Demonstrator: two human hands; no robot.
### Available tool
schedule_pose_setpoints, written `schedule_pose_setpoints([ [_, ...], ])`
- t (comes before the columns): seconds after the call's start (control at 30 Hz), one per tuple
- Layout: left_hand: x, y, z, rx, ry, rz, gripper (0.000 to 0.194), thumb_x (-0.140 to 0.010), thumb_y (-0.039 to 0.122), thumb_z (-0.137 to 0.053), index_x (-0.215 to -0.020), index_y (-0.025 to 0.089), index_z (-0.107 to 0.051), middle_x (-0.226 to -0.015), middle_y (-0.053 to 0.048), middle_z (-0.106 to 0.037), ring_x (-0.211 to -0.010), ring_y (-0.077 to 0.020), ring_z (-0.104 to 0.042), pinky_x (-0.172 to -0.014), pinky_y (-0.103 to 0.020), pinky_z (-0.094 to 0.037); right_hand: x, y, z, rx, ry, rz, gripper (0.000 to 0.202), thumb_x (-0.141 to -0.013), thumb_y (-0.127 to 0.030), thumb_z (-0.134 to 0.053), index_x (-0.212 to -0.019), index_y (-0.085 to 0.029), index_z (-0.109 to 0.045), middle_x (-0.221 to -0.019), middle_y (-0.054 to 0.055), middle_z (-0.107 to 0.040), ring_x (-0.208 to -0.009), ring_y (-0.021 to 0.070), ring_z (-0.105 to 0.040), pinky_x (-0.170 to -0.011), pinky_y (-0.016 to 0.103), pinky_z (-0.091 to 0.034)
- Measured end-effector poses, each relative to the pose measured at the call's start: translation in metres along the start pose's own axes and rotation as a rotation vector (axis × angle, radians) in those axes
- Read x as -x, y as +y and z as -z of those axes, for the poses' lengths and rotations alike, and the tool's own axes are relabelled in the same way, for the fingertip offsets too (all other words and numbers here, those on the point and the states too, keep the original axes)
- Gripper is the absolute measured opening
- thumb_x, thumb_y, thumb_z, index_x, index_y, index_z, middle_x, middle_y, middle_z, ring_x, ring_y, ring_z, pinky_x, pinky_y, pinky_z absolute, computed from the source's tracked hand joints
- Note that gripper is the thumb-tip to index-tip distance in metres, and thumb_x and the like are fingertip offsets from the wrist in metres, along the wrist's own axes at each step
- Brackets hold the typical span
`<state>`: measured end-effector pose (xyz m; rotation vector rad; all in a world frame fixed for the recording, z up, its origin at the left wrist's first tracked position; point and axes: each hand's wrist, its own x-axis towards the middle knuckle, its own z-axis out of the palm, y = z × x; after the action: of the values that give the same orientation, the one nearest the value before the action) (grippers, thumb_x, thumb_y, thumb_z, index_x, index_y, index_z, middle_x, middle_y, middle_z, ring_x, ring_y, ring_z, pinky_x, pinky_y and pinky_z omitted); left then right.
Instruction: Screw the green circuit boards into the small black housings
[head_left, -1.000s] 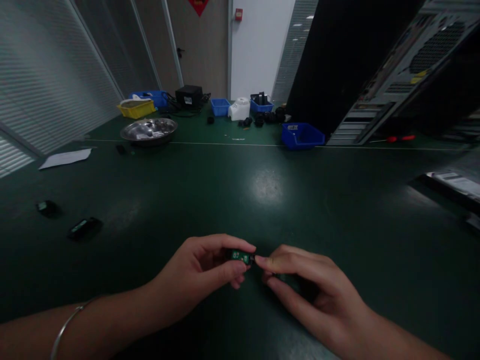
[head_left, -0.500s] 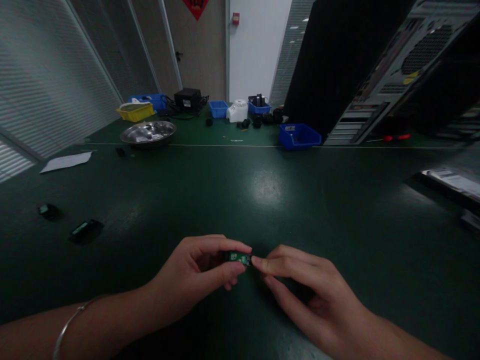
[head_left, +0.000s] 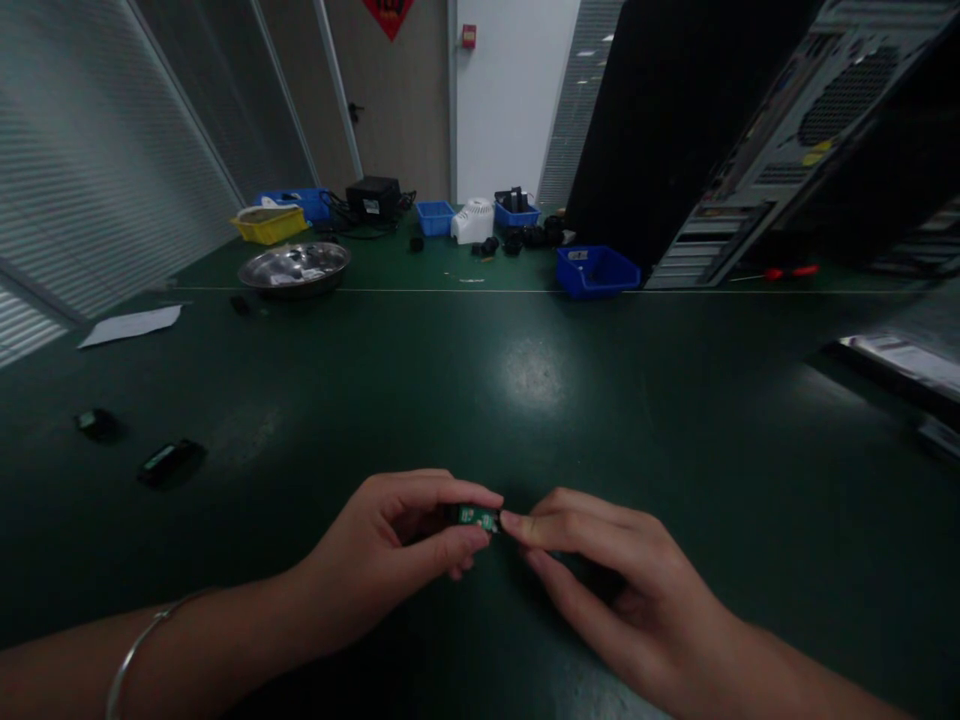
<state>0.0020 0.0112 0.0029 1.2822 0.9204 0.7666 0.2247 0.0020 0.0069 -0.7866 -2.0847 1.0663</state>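
Note:
Between the thumb and fingers of my left hand (head_left: 409, 530) is a small green circuit board (head_left: 474, 515) in a dark casing, held just above the table. The board's printed face is turned up. At its right end, the index fingertip of my right hand (head_left: 611, 570) presses against a dark tip, with the thumb drawn in close below. Whether the right fingers also grip a tiny part is hidden. Two similar black pieces with green faces lie to the left: a longer one (head_left: 171, 461) and a shorter one (head_left: 97, 423).
Along the back stand a metal bowl (head_left: 294, 285), a yellow bin (head_left: 270, 230), a blue bin (head_left: 600, 280) and a white device (head_left: 474, 222). A large computer case (head_left: 675, 130) rises at back right. A flat drive-like unit (head_left: 900, 375) lies at the right edge, and a paper sheet (head_left: 131, 325) at left.
Both hands keep nearly the same pose. The right index fingertip has shifted very slightly left along the board's end, and the head view has moved a little.

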Motion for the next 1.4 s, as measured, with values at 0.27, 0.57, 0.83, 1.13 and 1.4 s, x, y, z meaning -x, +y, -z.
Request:
schedule_pose_setpoints([
  [0.27, -0.0014, 0.0029, -0.0004, 0.006, 0.0, 0.015, 0.022, -0.08, 0.017, -0.07, -0.101, 0.019, -0.075, -0.077, 0.0, -0.063, -0.061, -0.0091, -0.06, -0.06, -0.021, -0.05, -0.0005, -0.0004, 0.0008, 0.002, 0.01, 0.007, 0.031, -0.091, -0.004, -0.05, -0.115, -0.018, -0.064, -0.09, 0.007, -0.066, -0.078, 0.0172, -0.063, -0.067, 0.03, -0.052],
  [0.57, 0.0036, 0.0044, 0.001, -0.378, 0.023, -0.165, 0.024, -0.084, 0.021, -0.066, -0.106, 0.019, -0.074, -0.077, -0.004, -0.064, -0.065, -0.0136, -0.059, -0.057, -0.024, -0.045, 0.0015, -0.0024, 0.0019, 0.037, -0.07, -0.015, 0.032, -0.093, -0.006, -0.047, -0.118, -0.02, -0.062, -0.092, 0.007, -0.063, -0.079, 0.0172, -0.062, -0.068, 0.03, -0.051],
  [0.83, 0.004, 0.0052, -0.0029, -0.007, 0.002, 0.013, 0.021, -0.081, 0.018, -0.069, -0.101, 0.018, -0.075, -0.077, -0.001, -0.062, -0.061, -0.0104, -0.06, -0.059, -0.022, -0.05, 0.0003, -0.0005, 0.0014, 0.048, -0.07, 0.016, 0.033, -0.093, -0.005, -0.046, -0.118, -0.019, -0.061, -0.091, 0.007, -0.063, -0.077, 0.0168, -0.06, -0.065, 0.03, -0.049],
  [1.13, 0.0036, 0.0056, -0.0034, 0.165, -0.015, 0.094, 0.019, -0.079, 0.017, -0.072, -0.098, 0.019, -0.077, -0.073, 0.001, -0.065, -0.061, -0.0093, -0.062, -0.061, -0.021, -0.052, 0.0022, -0.0019, 0.0009, 0.039, -0.061, 0.008, 0.032, -0.092, -0.005, -0.047, -0.118, -0.019, -0.062, -0.09, 0.008, -0.064, -0.076, 0.0168, -0.061, -0.064, 0.029, -0.049],
  [1.4, 0.0007, 0.0035, -0.0014, 0.207, -0.032, 0.126, 0.019, -0.079, 0.018, -0.073, -0.098, 0.019, -0.077, -0.073, 0.0, -0.067, -0.062, -0.0111, -0.063, -0.061, -0.023, -0.053, 0.0024, -0.0003, 0.0005, 0.034, -0.054, 0.014, 0.031, -0.092, -0.006, -0.047, -0.117, -0.018, -0.063, -0.089, 0.008, -0.065, -0.075, 0.017, -0.062, -0.065, 0.03, -0.05],
])
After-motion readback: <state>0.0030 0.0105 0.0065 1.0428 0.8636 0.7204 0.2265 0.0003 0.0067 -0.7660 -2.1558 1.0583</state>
